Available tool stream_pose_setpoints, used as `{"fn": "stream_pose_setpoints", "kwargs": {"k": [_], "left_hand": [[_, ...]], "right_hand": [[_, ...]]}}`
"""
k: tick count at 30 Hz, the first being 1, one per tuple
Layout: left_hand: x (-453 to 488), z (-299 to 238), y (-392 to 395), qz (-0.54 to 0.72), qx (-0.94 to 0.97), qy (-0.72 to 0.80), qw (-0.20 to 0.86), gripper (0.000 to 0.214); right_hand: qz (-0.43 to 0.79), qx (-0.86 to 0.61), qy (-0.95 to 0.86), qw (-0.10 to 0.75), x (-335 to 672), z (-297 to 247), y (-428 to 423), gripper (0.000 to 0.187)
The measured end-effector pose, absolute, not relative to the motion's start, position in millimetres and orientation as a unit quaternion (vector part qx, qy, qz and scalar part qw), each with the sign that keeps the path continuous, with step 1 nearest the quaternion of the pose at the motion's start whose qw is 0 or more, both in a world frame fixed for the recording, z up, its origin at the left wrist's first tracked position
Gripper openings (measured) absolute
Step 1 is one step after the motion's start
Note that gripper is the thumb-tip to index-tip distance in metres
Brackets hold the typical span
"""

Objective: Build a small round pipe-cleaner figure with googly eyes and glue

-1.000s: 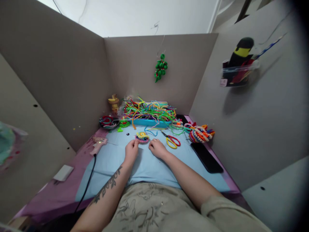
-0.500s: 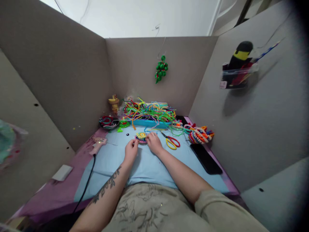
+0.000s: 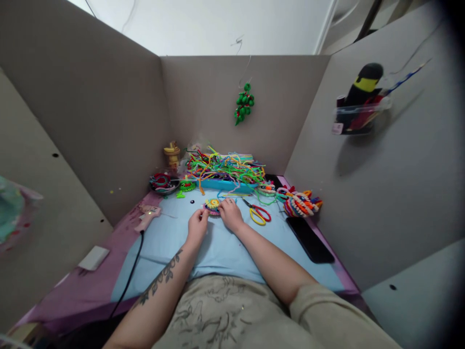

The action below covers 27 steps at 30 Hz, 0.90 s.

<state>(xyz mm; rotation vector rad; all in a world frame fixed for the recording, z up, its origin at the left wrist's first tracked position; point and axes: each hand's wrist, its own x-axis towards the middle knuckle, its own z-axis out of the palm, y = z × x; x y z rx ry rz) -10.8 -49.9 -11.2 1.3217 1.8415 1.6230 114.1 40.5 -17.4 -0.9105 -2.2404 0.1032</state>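
Observation:
A small braided cord piece (image 3: 212, 205), yellow on top with blue and pink-purple round its edge, lies on the light blue cloth between my hands. My left hand (image 3: 198, 223) pinches its near left edge, fingers closed. My right hand (image 3: 231, 214) has its fingers bent over the right side, gripping it there; the fingertips are partly hidden. A small dark bead-like piece (image 3: 192, 201) rests to the left. Close by on the right lie scissors (image 3: 257, 213) with one red and one yellow handle, blades spread.
Behind stands a blue tray (image 3: 227, 185) heaped with colourful cords. A pink glue gun (image 3: 148, 218) with a black cable lies left. At right are a black phone (image 3: 310, 240) and striped braided pieces (image 3: 300, 201). Grey panels (image 3: 203, 106) enclose the table.
Both hands stay at the braided piece with almost no movement. The view has shifted very slightly.

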Motion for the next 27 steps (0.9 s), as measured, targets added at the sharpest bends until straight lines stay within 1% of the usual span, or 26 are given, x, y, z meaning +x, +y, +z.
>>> {"fn": "stream_pose_setpoints", "kwargs": {"k": [7,12,14,20,27], "left_hand": [[-11.6,-12.6,-49.3,0.572,0.472,0.648,0.173,0.031],[-11.4,-12.6,-49.4,0.573,0.464,0.651,0.179,0.031],[-10.8,-11.6,-50.1,0.571,0.461,0.655,0.182,0.031],[-10.5,-11.3,-50.6,0.574,0.46,0.652,0.186,0.031],[-13.4,-17.4,-47.6,0.573,0.463,0.651,0.185,0.032]], "right_hand": [[0.046,-0.349,-0.86,0.371,114.5,-17.8,40.4,0.011],[0.086,-0.355,-0.824,0.433,121.0,-15.6,40.8,0.015],[0.093,-0.35,-0.821,0.442,126.8,-15.7,38.1,0.017],[0.074,-0.312,-0.861,0.394,138.8,-21.0,23.2,0.023],[0.041,-0.325,-0.871,0.366,130.5,-21.7,19.4,0.028]]}}
